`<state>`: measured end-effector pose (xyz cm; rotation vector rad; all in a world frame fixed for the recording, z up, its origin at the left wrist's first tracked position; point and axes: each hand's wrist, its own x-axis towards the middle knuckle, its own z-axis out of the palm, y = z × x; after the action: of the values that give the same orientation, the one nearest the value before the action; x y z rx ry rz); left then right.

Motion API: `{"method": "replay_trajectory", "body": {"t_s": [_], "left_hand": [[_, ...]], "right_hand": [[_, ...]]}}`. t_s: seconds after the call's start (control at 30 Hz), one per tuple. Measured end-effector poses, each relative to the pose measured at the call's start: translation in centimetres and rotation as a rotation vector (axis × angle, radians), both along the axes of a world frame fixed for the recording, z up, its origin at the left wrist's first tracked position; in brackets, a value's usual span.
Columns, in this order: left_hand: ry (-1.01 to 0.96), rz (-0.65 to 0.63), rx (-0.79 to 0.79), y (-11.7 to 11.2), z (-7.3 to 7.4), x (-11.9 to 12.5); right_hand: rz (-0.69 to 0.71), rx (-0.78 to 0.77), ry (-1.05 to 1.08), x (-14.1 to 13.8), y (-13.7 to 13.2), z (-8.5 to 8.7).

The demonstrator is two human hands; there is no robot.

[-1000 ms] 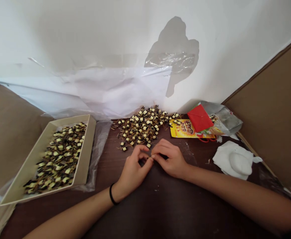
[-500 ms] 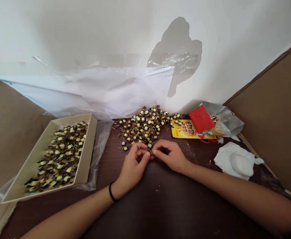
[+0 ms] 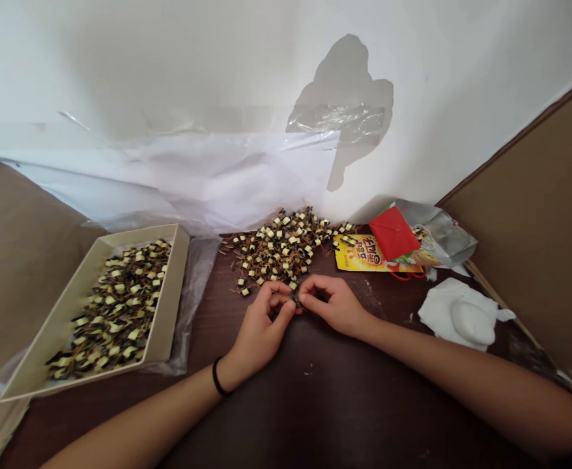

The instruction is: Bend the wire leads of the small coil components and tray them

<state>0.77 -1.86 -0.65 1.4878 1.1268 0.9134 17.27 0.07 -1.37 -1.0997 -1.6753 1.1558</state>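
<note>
My left hand and my right hand meet at the near edge of a pile of small parts. Thumb and fingers of both are pinched together around a small dark part, mostly covered by the fingertips, so its kind does not show. Just beyond the fingertips is the pile of small black parts with pale yellow bands and thin brown, wire-like legs. More of the same kind fill a shallow cream box on the left. A black band circles my left wrist.
On the right of the dark table lie a yellow packet, a red packet, an opened silver bag and crumpled white tissue. Clear plastic sits beside the box. A white wall stands behind, brown panels at the sides.
The whole view has shifted very slightly to the left. Both hands keep almost the same pose at the same spot, with only a slight motion at the fingertips.
</note>
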Motion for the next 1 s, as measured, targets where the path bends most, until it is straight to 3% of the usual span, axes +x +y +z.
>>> {"method": "replay_trajectory", "body": {"t_s": [0.3, 0.83, 1.0], "left_hand": [[0.021, -0.051, 0.039, -0.14, -0.33, -0.19], [0.082, -0.108, 0.113, -0.43, -0.66, -0.37], [0.074, -0.089, 0.094, -0.4, -0.52, -0.25]], "right_hand": [[0.039, 0.029, -0.03, -0.05, -0.13, 0.23], [-0.059, 0.154, -0.136, -0.43, -0.97, 0.3], [-0.069, 0.124, -0.123, -0.41, -0.77, 0.15]]}}
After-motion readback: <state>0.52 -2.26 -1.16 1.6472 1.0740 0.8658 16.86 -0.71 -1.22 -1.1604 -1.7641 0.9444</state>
